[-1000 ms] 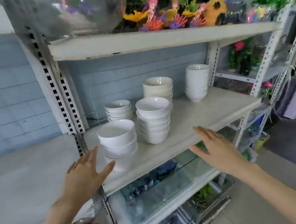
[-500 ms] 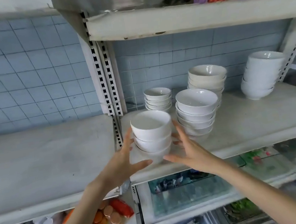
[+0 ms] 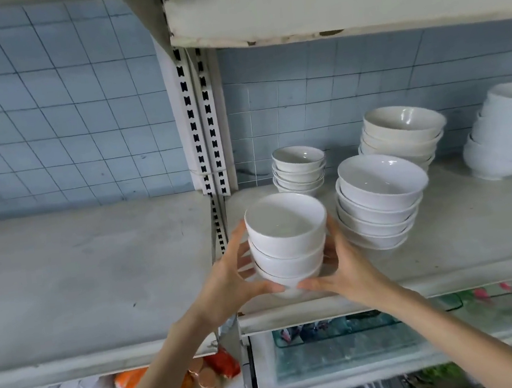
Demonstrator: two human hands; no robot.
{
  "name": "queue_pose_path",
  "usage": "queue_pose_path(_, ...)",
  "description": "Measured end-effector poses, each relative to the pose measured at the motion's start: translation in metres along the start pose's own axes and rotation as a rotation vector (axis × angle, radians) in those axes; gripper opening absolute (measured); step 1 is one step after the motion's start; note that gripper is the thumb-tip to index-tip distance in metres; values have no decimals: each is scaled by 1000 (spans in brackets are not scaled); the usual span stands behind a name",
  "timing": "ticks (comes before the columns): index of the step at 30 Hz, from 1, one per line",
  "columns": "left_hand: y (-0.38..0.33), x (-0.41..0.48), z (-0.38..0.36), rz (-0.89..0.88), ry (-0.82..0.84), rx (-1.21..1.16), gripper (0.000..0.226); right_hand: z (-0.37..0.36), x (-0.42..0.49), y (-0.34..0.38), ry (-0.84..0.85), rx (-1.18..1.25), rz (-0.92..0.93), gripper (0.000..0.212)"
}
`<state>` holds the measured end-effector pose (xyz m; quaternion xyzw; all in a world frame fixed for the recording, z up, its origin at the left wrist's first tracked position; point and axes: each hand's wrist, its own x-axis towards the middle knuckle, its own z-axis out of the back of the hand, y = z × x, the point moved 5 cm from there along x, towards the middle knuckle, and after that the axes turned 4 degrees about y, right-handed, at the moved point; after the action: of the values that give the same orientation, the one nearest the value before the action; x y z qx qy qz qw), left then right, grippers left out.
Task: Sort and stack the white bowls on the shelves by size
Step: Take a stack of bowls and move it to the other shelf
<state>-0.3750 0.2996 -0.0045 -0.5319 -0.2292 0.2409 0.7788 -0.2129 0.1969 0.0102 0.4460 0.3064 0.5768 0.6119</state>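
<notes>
Cupping the stack of deep white bowls at the shelf's front left corner, left hand and right hand curl fingers round its base; the lift, I judge, needs it kept level.

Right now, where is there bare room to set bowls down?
The left shelf, beyond the slotted upright, is bare. The right shelf has a free strip between the front wide stack and the far-right stack. Crowded around the held stack.

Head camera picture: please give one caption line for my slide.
The left hand and right hand grip a stack of white bowls near the shelf edge.
</notes>
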Motion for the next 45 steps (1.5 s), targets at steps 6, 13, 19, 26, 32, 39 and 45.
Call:
queue_pose_path(6, -14, -7, 5, -31, -74, -64, 122, 4, 2, 14, 8, 45, 53, 114)
queue_pose_path(13, -75, -30, 17, -144, -186, -58, 113, 17, -1, 58, 0, 107, 189, 110)
queue_pose_path(19, -128, -55, 13, -229, -292, -98, 108, 29, -20, 99, -3, 212, 308, 100)
queue_pose_path(26, -160, -92, -9, -275, -378, -113, 107, 37, -46, 125, 57, 273, 392, 99)
queue_pose_path(32, -170, -125, -27, -261, -463, -119, 107, 33, -68, 133, 119, 290, 429, 99)
queue_pose_path(39, -177, -146, -22, -260, -504, -110, 107, 23, -73, 147, 154, 295, 442, 101)
queue_pose_path(45, -179, -163, 7, -266, -526, -80, 93, -6, -65, 165, 161, 310, 454, 102)
